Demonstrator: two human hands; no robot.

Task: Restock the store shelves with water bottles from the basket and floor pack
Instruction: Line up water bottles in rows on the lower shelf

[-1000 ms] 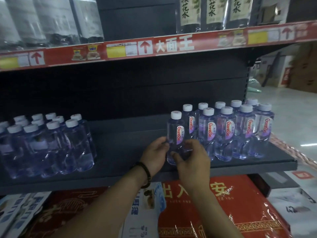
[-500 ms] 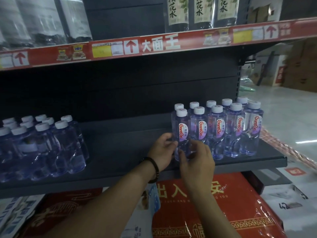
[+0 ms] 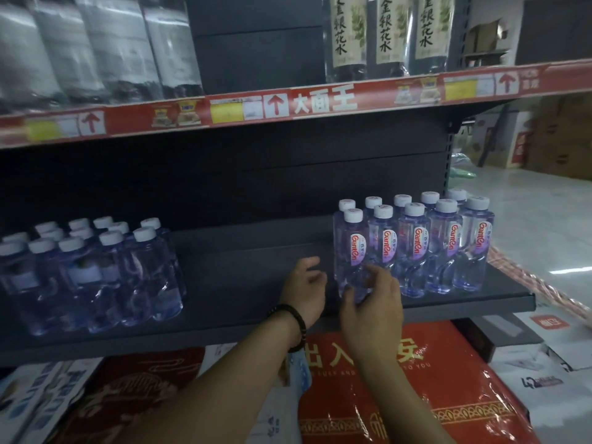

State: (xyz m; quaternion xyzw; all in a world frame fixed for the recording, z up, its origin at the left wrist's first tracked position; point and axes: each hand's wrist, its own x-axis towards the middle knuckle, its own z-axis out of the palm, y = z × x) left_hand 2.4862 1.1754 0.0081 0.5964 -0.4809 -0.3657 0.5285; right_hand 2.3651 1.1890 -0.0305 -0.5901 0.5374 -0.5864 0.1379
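The left hand (image 3: 304, 285) hung over the front edge of the shelf (image 3: 250, 270), released, its fingers loosely spread and holding nothing. It sat just beside the water bottle (image 3: 351, 251) without touching it. A dark beaded bracelet (image 3: 293, 323) circled that wrist.

The right hand (image 3: 373, 302) was in front of the same bottle's lower part, thumb to the left and fingers (image 3: 378, 275) half curled across the clear plastic. Whether it gripped the bottle or only brushed it could not be told.

The water bottle stood upright near the shelf's front edge, white cap up, red label facing out. It was the leftmost of the front row in a block of bottles (image 3: 445, 248), which filled the shelf's right end in two rows, each touching the next.

At the shelf's left end stood a wrapped bundle of bottles (image 3: 89, 277), well apart from the block, with bare shelf between them.

Above, an upper shelf edged with a red strip (image 3: 288, 105) carried tall labelled bottles (image 3: 384, 36). Below the shelf lay red plastic-wrapped packs (image 3: 400, 398).
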